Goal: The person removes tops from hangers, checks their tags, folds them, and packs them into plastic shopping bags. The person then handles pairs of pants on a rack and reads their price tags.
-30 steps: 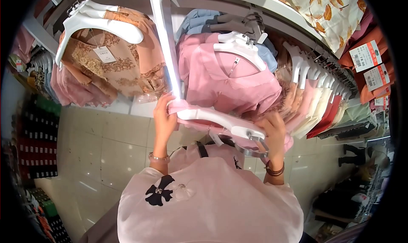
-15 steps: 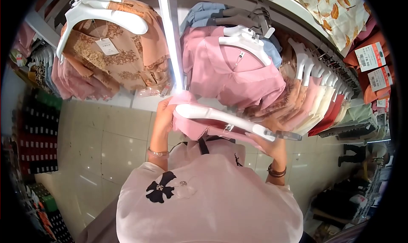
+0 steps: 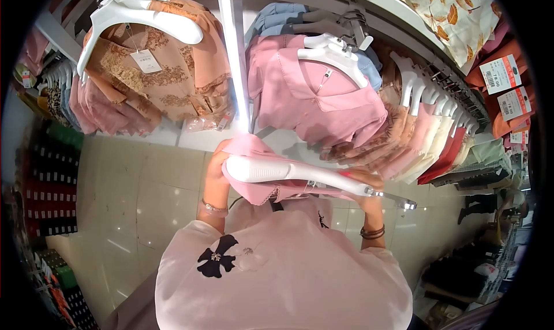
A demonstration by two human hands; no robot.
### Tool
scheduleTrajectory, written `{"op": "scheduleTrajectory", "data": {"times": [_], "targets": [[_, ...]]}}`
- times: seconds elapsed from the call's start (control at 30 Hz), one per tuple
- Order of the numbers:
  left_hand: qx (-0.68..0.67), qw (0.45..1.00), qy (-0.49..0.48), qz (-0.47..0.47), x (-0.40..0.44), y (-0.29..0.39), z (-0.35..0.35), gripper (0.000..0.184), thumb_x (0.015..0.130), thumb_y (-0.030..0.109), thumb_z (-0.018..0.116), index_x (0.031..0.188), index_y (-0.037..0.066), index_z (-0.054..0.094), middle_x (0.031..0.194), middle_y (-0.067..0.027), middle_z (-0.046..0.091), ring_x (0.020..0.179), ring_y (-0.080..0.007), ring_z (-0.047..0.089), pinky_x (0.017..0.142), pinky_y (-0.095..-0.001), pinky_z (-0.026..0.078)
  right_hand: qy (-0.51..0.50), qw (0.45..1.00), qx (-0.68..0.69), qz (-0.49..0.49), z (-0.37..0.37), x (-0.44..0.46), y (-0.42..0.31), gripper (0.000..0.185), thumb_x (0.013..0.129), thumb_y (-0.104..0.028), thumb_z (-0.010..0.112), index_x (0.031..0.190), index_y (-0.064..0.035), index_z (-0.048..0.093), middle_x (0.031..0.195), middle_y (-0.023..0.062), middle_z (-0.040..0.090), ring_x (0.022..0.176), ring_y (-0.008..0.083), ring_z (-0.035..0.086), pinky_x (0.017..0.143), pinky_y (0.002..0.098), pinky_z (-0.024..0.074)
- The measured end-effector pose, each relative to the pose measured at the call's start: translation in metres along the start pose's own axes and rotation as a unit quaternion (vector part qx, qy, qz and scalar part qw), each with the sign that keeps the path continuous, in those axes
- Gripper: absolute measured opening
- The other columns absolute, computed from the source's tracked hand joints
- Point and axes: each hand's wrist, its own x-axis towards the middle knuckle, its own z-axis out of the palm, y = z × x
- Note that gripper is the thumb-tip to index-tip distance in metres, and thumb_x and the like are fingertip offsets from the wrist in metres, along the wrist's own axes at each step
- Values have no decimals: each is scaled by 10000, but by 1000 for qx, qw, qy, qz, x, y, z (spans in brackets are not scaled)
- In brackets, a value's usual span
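A white hanger (image 3: pixel 271 171) with a metal hook lies across the front of me, a pink garment (image 3: pixel 254 192) draped over its left end and below it. My left hand (image 3: pixel 218 163) is closed on the pink garment at the hanger's left end, its fingers partly behind the cloth. My right hand (image 3: pixel 366 187) is closed round the hanger near its hook, at the right. A small tag hangs near the garment's neckline.
Pink blouses (image 3: pixel 288 93) hang on the rack ahead, with brown patterned blouses (image 3: pixel 167 70) to their left. A row of clothes (image 3: pixel 427 139) runs right. A bright light strip (image 3: pixel 235 64) stands between. A person's dark-clad legs (image 3: pixel 479 206) show far right.
The hanger has turned, its hook end moving right and down and its left end coming closer to me. The garment has shifted with it, and my right hand has changed its hold.
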Motion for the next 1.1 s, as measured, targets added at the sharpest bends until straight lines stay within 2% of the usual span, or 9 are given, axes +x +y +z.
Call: {"op": "scheduleTrajectory", "data": {"times": [0.13, 0.23, 0.33, 0.43, 0.5, 0.57, 0.63, 0.7, 1.1], "targets": [[214, 976, 28, 24, -11, -32, 36, 338, 866, 173, 497, 1137, -29, 488, 1035, -126, 575, 893, -195, 581, 783, -311, 484, 152, 876, 389, 242, 38, -30, 4, 438, 555, 14, 731, 967, 81, 600, 953, 143, 635, 854, 194, 596, 761, 325, 482], [-62, 975, 92, -193, -10, -51, 70, 310, 839, 112, 501, 1108, -42, 518, 963, -85, 585, 841, -170, 571, 767, -297, 474, 162, 923, 297, 182, 30, -13, 4, 416, 580, -9, 734, 966, 71, 599, 959, 140, 631, 882, 207, 594, 792, 333, 472], [141, 956, -28, -256, -1, -58, 21, 310, 797, 55, 537, 1097, -22, 544, 932, -78, 598, 787, -146, 571, 696, -260, 481, 159, 977, 122, 66, 4, 8, -1, 404, 610, -87, 762, 948, 62, 599, 907, 133, 638, 882, 219, 602, 795, 333, 471], [483, 860, 22, -163, -9, -31, 38, 272, 824, 81, 565, 1081, -6, 564, 1006, -84, 604, 887, -173, 577, 752, -307, 487, 147, 982, 116, -10, -32, 25, -6, 458, 604, -168, 799, 946, 56, 591, 842, 114, 637, 823, 197, 612, 741, 311, 486], [507, 833, -19, 221, -16, -76, -36, 314, 776, -30, 549, 1087, 12, 560, 888, -52, 609, 753, -151, 580, 652, -253, 478, 123, 981, 149, -5, -53, 36, -7, 487, 597, -203, 815, 943, 52, 586, 816, 103, 636, 782, 178, 616, 699, 292, 494], [407, 896, 29, -176, -9, -79, -43, 296, 796, 112, 620, 1063, -7, 577, 997, -103, 615, 889, -169, 588, 748, -291, 477, 70, 982, 175, 22, -68, 51, -16, 500, 592, -221, 823, 938, 49, 583, 807, 95, 635, 744, 160, 619, 654, 273, 498], [555, 783, -39, 279, -20, -47, 12, 208, 776, 24, 598, 976, -24, 572, 775, -43, 609, 676, -132, 575, 603, -257, 466, 48, 988, 110, 99, -64, 75, -30, 438, 606, -176, 815, 910, 44, 591, 773, 73, 634, 608, 112, 595, 534, 196, 460], [343, 935, 52, -69, -29, -35, 26, 175, 769, -50, 549, 944, -41, 560, 738, -51, 595, 629, -103, 558, 538, -219, 440, 40, 984, -47, 168, -59, 95, -21, 402, 622, -170, 807, 898, 38, 602, 738, 61, 629, 581, 91, 582, 499, 194, 442], [443, 881, 165, -9, -44, -22, -9, 239, 743, -57, 540, 979, -46, 570, 764, -58, 599, 657, -81, 557, 578, -213, 460, 27, 986, -110, 122, -44, 186, 33, 351, 682, -251, 775, 773, 34, 591, 580, 31, 555, 427, 69, 484, 383, 226, 382]]}}
